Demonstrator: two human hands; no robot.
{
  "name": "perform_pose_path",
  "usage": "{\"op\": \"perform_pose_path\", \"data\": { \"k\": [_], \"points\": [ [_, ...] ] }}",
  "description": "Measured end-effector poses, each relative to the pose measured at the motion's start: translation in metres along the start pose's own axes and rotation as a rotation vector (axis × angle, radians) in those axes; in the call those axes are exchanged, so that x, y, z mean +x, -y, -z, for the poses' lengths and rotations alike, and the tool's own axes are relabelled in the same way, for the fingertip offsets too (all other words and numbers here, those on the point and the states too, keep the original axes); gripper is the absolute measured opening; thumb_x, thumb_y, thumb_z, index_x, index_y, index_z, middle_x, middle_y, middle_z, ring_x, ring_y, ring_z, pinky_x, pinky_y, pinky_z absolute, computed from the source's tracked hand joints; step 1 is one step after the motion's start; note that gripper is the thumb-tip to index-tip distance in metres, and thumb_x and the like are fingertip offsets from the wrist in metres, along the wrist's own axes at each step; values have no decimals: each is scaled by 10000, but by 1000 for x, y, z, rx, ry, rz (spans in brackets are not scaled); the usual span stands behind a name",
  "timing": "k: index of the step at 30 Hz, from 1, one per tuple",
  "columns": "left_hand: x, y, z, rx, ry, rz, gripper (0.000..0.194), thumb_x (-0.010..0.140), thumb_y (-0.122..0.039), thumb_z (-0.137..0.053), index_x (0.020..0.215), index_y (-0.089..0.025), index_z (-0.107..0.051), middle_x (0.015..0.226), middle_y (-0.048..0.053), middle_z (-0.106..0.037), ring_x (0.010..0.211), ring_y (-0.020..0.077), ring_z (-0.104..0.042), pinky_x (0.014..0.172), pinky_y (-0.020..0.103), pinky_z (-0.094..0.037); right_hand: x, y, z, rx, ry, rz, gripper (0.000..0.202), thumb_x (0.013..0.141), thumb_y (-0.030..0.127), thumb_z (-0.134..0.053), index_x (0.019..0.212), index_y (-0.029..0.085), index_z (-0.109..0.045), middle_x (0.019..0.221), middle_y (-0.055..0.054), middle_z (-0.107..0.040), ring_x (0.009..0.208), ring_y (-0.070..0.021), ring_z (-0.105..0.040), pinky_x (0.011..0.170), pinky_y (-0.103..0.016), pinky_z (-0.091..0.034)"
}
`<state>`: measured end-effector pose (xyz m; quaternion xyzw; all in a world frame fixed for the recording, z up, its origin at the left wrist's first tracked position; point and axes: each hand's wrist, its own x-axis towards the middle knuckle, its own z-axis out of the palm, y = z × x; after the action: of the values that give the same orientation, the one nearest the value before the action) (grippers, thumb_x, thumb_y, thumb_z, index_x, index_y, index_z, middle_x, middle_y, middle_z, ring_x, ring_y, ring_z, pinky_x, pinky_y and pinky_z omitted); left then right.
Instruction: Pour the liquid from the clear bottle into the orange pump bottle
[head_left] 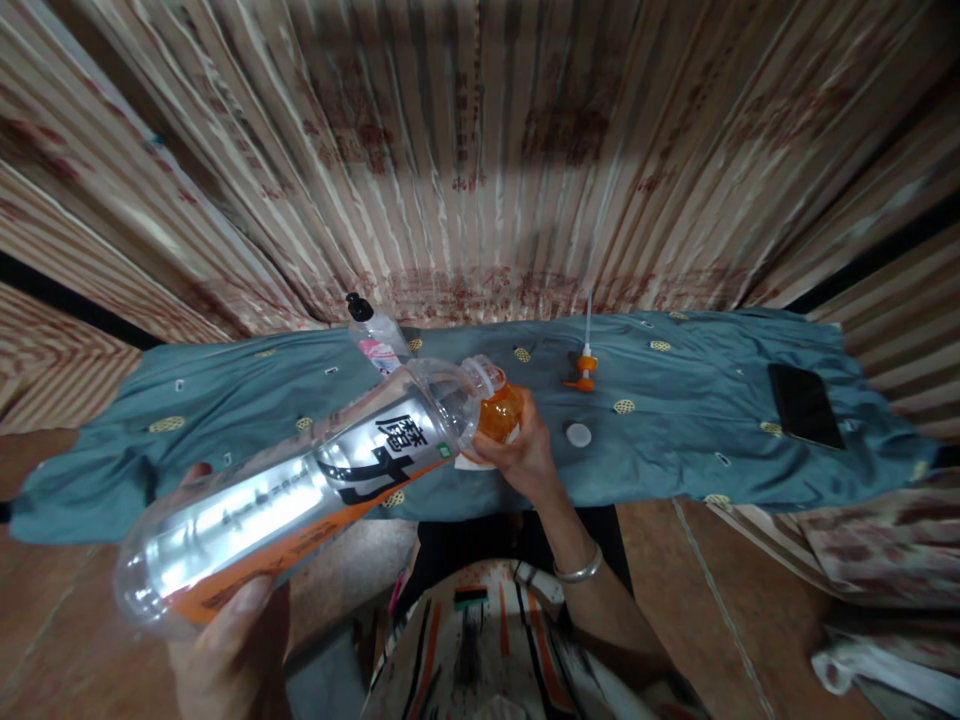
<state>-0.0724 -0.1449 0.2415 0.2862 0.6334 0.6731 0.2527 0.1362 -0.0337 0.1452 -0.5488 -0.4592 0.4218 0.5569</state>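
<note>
My left hand (232, 640) is wrapped round the lower part of a large clear plastic drink bottle (292, 500) with a silver and orange label. The bottle lies tilted, its uncapped-looking neck pointing right and up. At that neck, my right hand (521, 450) grips a small orange translucent bottle (498, 415). The two bottles' mouths overlap in view; whether they touch, or any liquid passes, I cannot make out. Under the orange bottle shows the edge of something white (469, 463). Right of my right hand lies a round white cap (578, 435).
An orange pump head (585, 372) with a thin tube lies on the teal patterned cloth (697, 400). A clear bottle with a black top (379, 335) is at the back left. A black phone-like slab (805, 405) rests at the right. Striped curtains (480, 170) hang behind the table.
</note>
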Motion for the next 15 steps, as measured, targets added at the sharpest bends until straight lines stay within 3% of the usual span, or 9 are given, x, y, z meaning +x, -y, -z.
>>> {"op": "perform_pose_path", "data": {
  "k": [9,15],
  "points": [
    [-1,0,-1,-31,4,-26,523,738,-484,-953,1231,-350,-840,1472,3,-779,1708,360,-454,1423,481,-392,0,-1,0,1,-5,2,619,684,405,-960,1229,287,-693,1092,-22,-890,982,-287,-876,854,-395,-737],
    [0,2,2,10,-9,23,506,716,-519,-941,1177,-341,-830,1359,7,-814,1598,391,-592,1419,541,-391,1,-2,0,-29,7,15,605,712,399,-942,1246,290,-680,1101,-20,-894,989,-284,-877,855,-393,-736]
  ]
}}
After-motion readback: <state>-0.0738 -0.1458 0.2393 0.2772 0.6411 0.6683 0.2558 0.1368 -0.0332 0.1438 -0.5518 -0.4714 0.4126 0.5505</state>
